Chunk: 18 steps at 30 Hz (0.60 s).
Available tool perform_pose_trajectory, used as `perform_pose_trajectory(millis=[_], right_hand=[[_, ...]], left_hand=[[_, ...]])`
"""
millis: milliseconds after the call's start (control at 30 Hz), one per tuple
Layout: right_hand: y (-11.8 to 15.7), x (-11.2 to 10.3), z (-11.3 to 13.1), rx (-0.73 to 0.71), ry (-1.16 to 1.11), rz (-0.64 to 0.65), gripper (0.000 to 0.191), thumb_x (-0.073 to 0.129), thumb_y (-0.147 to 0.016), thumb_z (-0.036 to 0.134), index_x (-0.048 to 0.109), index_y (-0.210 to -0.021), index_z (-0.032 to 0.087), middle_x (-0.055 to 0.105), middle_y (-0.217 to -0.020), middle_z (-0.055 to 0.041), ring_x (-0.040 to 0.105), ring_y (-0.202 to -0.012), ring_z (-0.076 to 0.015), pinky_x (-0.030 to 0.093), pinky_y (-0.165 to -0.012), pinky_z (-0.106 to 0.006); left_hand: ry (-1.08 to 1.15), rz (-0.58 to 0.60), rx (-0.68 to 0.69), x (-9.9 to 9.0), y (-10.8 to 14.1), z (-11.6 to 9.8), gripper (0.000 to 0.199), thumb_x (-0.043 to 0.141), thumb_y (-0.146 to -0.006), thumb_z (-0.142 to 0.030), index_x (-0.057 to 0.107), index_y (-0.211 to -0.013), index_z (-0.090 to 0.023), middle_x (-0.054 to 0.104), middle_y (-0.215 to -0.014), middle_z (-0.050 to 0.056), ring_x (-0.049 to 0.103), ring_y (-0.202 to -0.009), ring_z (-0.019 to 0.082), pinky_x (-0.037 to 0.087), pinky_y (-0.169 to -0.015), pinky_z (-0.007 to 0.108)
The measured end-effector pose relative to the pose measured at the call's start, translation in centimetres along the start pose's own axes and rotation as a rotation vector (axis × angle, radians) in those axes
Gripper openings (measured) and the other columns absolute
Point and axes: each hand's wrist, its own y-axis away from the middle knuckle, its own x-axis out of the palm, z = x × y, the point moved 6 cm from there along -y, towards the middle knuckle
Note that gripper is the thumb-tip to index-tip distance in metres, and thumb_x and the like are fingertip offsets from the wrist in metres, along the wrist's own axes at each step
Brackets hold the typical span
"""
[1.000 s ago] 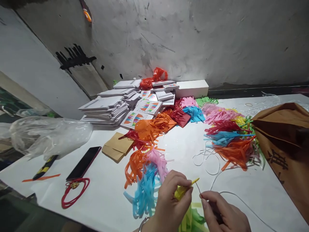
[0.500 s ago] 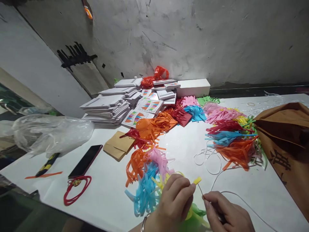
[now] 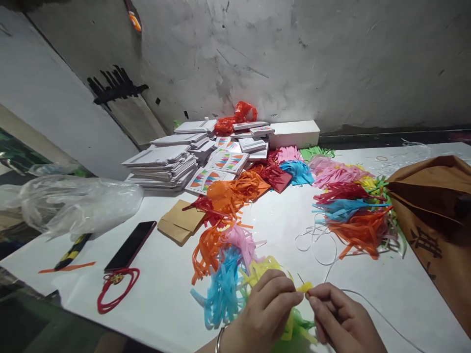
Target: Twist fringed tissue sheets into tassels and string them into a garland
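My left hand (image 3: 270,306), a bangle at its wrist, is closed on a yellow paper tassel; the twisted yellow end (image 3: 305,287) sticks out past its fingertips. A thin needle (image 3: 300,278) pokes up through that end. My right hand (image 3: 340,314) pinches the needle from below, its fingertips touching the yellow end; the needle's lower part is hidden. White cord (image 3: 379,309) runs past the right hand and curls in loose loops on the table. Blue (image 3: 222,289), pink (image 3: 241,240) and orange (image 3: 206,260) tassels lie left of my hands, with green strips (image 3: 301,321) beneath them.
Finished-looking tassels (image 3: 353,211) lie by a brown bag (image 3: 434,211) at right. Stacked white cards (image 3: 162,164), a white box (image 3: 294,133) and more tassels line the wall side. A phone (image 3: 130,246), red cord (image 3: 117,294), cutter (image 3: 72,251) and plastic bag (image 3: 84,203) are at left.
The needle has gone up through the yellow end, its tip now showing above. My right hand has moved up and left, closing the gap to the left fingertips.
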Motion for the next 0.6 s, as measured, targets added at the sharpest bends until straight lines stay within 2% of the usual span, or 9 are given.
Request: perform_pose_trajectory(millis=[133, 233, 367, 467, 533, 600], right_hand=[[-0.6, 0.0, -0.7, 0.061, -0.149, 0.016, 0.057, 0.064, -0.083, 0.067, 0.059, -0.112, 0.017, 0.062, -0.063, 0.0023, 0.048, -0.043, -0.0081, 0.038, -0.048, -0.021], [-0.8, 1.0, -1.5, 0.111, -0.338, 0.177, 0.064, 0.071, -0.079, 0.065, 0.054, -0.118, 0.016, 0.065, -0.061, 0.002, 0.054, -0.04, -0.0097, 0.04, -0.046, -0.021], [-0.9, 1.3, -2.2, 0.128, -0.45, 0.218, 0.058, 0.073, -0.079, 0.064, 0.057, -0.108, 0.016, 0.066, -0.059, 0.0008, 0.055, -0.039, -0.0093, 0.038, -0.044, -0.019], [-0.9, 1.5, -2.2, 0.132, -0.391, 0.243, 0.048, 0.069, -0.081, 0.064, 0.061, -0.092, 0.018, 0.061, -0.056, 0.0021, 0.055, -0.045, -0.0106, 0.041, -0.047, -0.021], [-1.3, 0.8, -1.5, 0.034, -0.284, 0.172, 0.041, 0.069, -0.083, 0.06, 0.063, -0.083, 0.019, 0.059, -0.062, 0.0022, 0.057, -0.058, -0.0116, 0.045, -0.056, -0.021], [-1.9, -0.9, -0.5, -0.11, -0.196, 0.004, 0.034, 0.072, -0.083, 0.054, 0.065, -0.079, 0.02, 0.062, -0.077, -0.0003, 0.06, -0.076, -0.0143, 0.049, -0.07, -0.022]], left_hand=[[0.027, -0.02, 0.004, 0.2, 0.0, -0.1, 0.017, 0.047, -0.101, -0.013, 0.06, -0.111, -0.013, 0.066, -0.091, 0.01, 0.061, -0.088, 0.019, 0.057, -0.08, 0.034], [0.044, -0.03, 0.001, 0.3, 0.0, -0.3, 0.017, 0.045, -0.103, -0.017, 0.059, -0.112, -0.016, 0.067, -0.089, 0.009, 0.063, -0.087, 0.019, 0.058, -0.08, 0.034], [0.066, 0.011, 0.008, 0.3, -0.2, -0.6, 0.019, 0.045, -0.103, -0.021, 0.06, -0.113, -0.015, 0.069, -0.09, 0.01, 0.063, -0.09, 0.02, 0.059, -0.08, 0.034], [0.062, 0.098, 0.045, 0.6, -0.4, -0.7, 0.021, 0.045, -0.103, -0.019, 0.061, -0.115, -0.014, 0.072, -0.092, 0.011, 0.064, -0.091, 0.02, 0.058, -0.084, 0.033], [0.041, 0.135, 0.047, 1.2, -0.2, -0.4, 0.022, 0.042, -0.104, -0.017, 0.06, -0.115, -0.013, 0.072, -0.094, 0.011, 0.064, -0.092, 0.019, 0.057, -0.086, 0.033], [0.01, 0.161, 0.03, 2.4, 0.5, 0.2, 0.022, 0.041, -0.103, -0.015, 0.061, -0.112, -0.013, 0.072, -0.094, 0.011, 0.063, -0.093, 0.019, 0.056, -0.088, 0.033]])
